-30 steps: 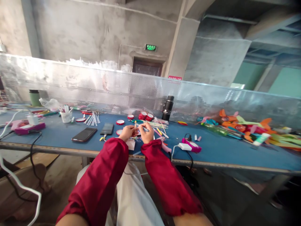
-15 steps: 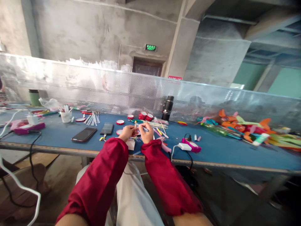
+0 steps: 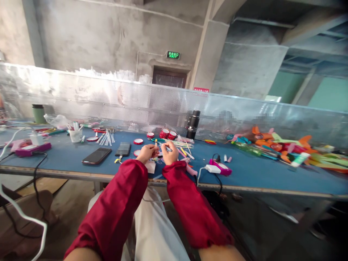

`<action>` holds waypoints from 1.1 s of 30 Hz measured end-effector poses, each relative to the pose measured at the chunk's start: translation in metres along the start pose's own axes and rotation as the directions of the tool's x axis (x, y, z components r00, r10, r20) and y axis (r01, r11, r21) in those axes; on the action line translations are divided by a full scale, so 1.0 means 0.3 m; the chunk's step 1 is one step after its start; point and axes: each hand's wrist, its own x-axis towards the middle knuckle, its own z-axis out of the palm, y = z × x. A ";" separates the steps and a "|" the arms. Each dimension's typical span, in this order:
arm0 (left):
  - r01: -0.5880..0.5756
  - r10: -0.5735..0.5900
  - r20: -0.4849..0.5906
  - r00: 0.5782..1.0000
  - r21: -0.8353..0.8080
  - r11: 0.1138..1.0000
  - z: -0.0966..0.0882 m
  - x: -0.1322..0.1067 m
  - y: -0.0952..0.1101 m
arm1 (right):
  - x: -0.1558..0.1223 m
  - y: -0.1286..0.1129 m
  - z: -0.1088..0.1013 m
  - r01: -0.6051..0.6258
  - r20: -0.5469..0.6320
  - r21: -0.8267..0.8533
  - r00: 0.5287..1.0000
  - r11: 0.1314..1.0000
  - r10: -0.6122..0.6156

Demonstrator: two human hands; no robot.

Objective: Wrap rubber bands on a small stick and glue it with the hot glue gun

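Observation:
My left hand [image 3: 147, 153] is closed in a pinch above the front of the blue table. A small, slim yellowish piece [image 3: 156, 143] stands up from its fingertips; its kind is too small to make out. Just to the right, my right hand [image 3: 170, 155] has its fingers curled round a slim pen-like stick [image 3: 168, 148], partly hidden by the fingers. A narrow gap separates the two hands. Below them lie a pale square of paper [image 3: 150, 166] and small loose bits. Red-edged tape rolls [image 3: 164, 133] sit behind the hands.
A phone [image 3: 96, 156], a dark flat device [image 3: 123, 149], and a cup of sticks [image 3: 75, 135] are on the left. A black bottle [image 3: 193, 125] stands behind. A pink glue gun [image 3: 191, 170] and purple power strip [image 3: 220, 168] lie rightward, with colourful balloon-like pieces [image 3: 282, 145] beyond.
My fingertips have drawn slightly apart, so the yellowish piece in my left hand shows more clearly. The camera view has shifted very slightly; the table things have not moved.

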 end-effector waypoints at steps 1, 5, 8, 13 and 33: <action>-0.005 0.005 0.004 1.000 0.002 1.000 0.000 -0.002 0.002 | 0.001 0.008 0.001 -0.007 -0.017 -0.003 1.000 1.000 0.007; -0.005 0.005 0.005 1.000 0.007 1.000 -0.002 -0.008 0.006 | 0.000 0.013 0.003 -0.011 0.011 0.054 1.000 0.999 0.011; 0.003 -0.003 -0.002 1.000 0.000 1.000 -0.001 -0.007 0.006 | -0.004 -0.001 0.004 -0.006 0.034 0.080 0.999 0.997 0.003; 0.033 -0.034 -0.015 0.999 -0.020 0.999 0.005 -0.009 0.006 | -0.007 -0.017 0.004 0.005 0.059 0.104 0.998 0.995 -0.011; 0.006 -0.006 -0.002 1.000 0.018 1.000 -0.002 -0.003 0.001 | -0.004 -0.027 -0.002 -0.036 0.068 0.035 0.997 0.999 0.034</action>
